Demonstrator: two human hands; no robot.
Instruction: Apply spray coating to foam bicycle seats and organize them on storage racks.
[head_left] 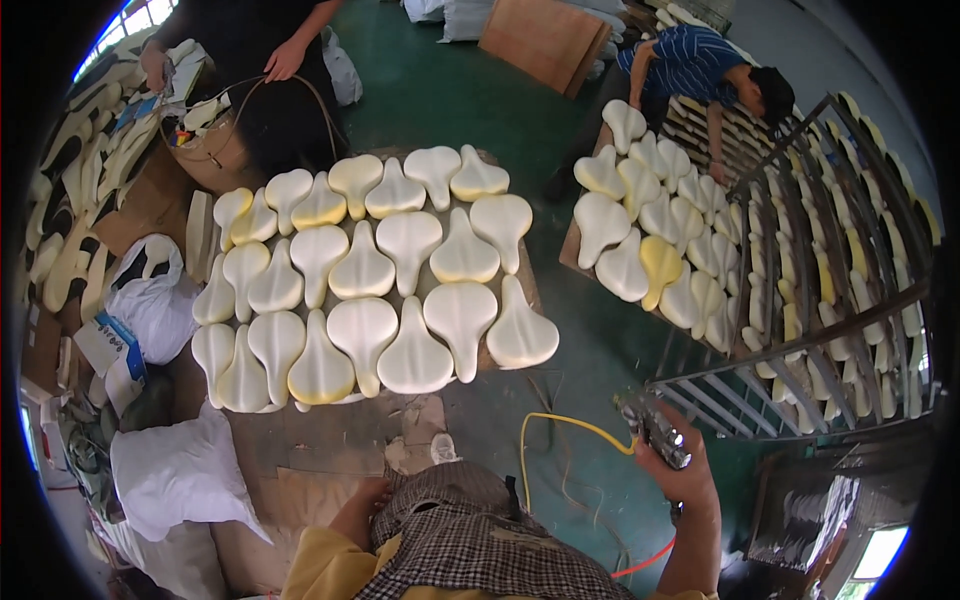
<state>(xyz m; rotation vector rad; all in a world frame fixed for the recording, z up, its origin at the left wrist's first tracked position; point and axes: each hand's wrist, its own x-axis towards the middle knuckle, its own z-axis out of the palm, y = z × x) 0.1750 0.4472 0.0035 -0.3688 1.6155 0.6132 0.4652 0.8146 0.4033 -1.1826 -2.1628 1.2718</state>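
Observation:
My right hand [682,468] is closed around a metallic spray gun [655,432], held out to the right of my body. A yellow hose [575,418] runs to the gun and hangs down beside me. My left hand [374,493] is low against the side of my checked apron [470,540]; its fingers are too small and partly hidden to make out. In front of me, pale cream bicycle saddle pads [400,345] lie in three rows on a board [535,290], their narrow ends pointing alternately toward and away from me. Some carry yellowish patches.
Another board of saddle pads [660,265] stands at right beside a metal rack [800,340] full of more pads. A person in a striped shirt [690,65] bends over there. Another person [260,80] holds a cable at far left. White bags [185,465] lie left.

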